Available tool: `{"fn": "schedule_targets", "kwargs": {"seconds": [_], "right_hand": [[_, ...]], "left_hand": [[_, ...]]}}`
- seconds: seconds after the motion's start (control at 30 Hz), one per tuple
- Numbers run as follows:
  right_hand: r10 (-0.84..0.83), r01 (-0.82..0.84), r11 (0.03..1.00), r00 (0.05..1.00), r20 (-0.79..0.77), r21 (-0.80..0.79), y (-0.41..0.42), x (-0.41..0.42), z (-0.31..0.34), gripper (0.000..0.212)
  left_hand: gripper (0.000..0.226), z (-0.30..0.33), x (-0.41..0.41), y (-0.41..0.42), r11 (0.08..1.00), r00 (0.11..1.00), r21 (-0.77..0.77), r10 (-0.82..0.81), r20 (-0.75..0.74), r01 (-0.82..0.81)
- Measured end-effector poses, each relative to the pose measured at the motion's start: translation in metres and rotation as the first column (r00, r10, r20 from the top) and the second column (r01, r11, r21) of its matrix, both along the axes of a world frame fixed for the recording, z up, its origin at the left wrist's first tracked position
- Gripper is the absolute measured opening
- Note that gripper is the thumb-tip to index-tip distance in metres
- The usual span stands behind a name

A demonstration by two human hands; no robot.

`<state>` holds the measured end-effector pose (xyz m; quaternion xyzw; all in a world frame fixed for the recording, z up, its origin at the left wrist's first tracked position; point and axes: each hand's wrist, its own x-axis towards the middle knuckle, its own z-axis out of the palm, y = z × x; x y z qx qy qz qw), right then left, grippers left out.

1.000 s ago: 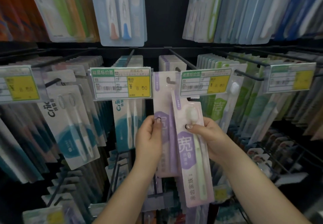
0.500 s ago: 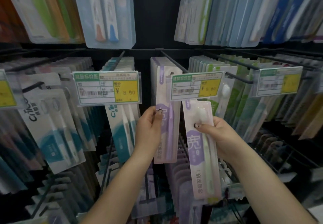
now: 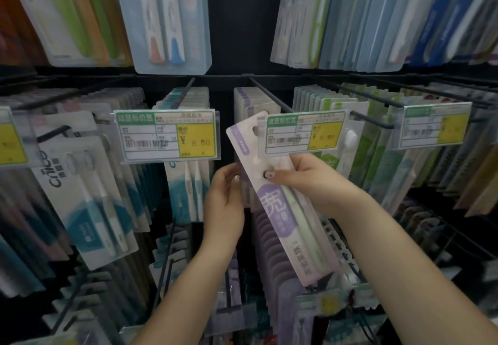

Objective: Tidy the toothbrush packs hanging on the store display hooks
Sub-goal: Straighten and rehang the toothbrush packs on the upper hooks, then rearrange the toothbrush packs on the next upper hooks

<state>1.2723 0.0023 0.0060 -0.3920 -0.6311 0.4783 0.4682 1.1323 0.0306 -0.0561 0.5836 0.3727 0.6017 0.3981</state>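
My right hand [image 3: 307,180] grips a purple-and-white toothbrush pack [image 3: 277,207] with a pale green brush inside. The pack is tilted, its top with the hang hole leaning left beside the price tag [image 3: 301,134] at the end of the centre hook [image 3: 269,96]. My left hand [image 3: 225,196] rests on the purple packs [image 3: 250,99] hanging on that hook, thumb against the front one; the tilted pack hides most of them.
Blue-and-white Cnice packs [image 3: 89,199] hang at the left, teal packs [image 3: 191,193] behind the yellow price tag [image 3: 167,134], green packs [image 3: 377,156] to the right. More packs hang on the row above and on hooks below.
The pack in my right hand has tilted, its top swinging left and up to the hook's end. My left hand has stayed on the hanging purple packs. The camera has come closer.
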Motion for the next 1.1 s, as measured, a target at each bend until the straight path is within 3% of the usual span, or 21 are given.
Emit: {"fn": "schedule_targets", "kwargs": {"seconds": [0.13, 0.37, 0.6, 0.73, 0.83, 0.97, 1.1], "right_hand": [[-0.029, 0.032, 0.999, 0.992, -0.122, 0.026, 0.006, -0.004, -0.001, 0.022], [-0.037, 0.052, 0.998, 0.963, -0.265, 0.047, 0.013, -0.005, -0.012, 0.019], [-0.134, 0.156, 0.987, 0.941, -0.311, 0.046, 0.019, -0.007, -0.018, 0.026], [-0.248, 0.264, 0.964, 0.931, -0.269, 0.026, 0.013, -0.010, -0.027, 0.020], [-0.399, 0.410, 0.908, 0.908, -0.123, 0.081, 0.008, -0.009, -0.032, 0.022], [-0.614, 0.609, 0.782, 0.789, 0.001, 0.131, -0.005, 0.007, -0.042, 0.034], [-0.765, 0.751, 0.629, 0.643, -0.009, 0.201, -0.020, 0.035, -0.046, 0.015]], "left_hand": [[0.021, 0.005, -0.001, -0.006, 0.994, 0.998, 0.088, 0.056, 0.021, -0.058], [0.020, 0.019, 0.002, -0.022, 0.967, 0.999, 0.249, -0.051, 0.004, 0.048], [0.037, 0.013, 0.006, -0.020, 0.965, 0.994, 0.242, -0.088, -0.061, 0.100], [0.040, 0.008, 0.004, -0.021, 0.970, 0.992, 0.210, -0.106, -0.073, 0.119], [0.043, 0.002, 0.004, -0.022, 0.976, 0.991, 0.212, -0.014, -0.134, 0.042], [0.043, -0.003, 0.014, -0.034, 0.957, 0.975, 0.281, 0.131, -0.181, -0.077], [0.031, -0.009, 0.032, -0.046, 0.948, 0.979, 0.316, 0.045, -0.198, 0.021]]}}
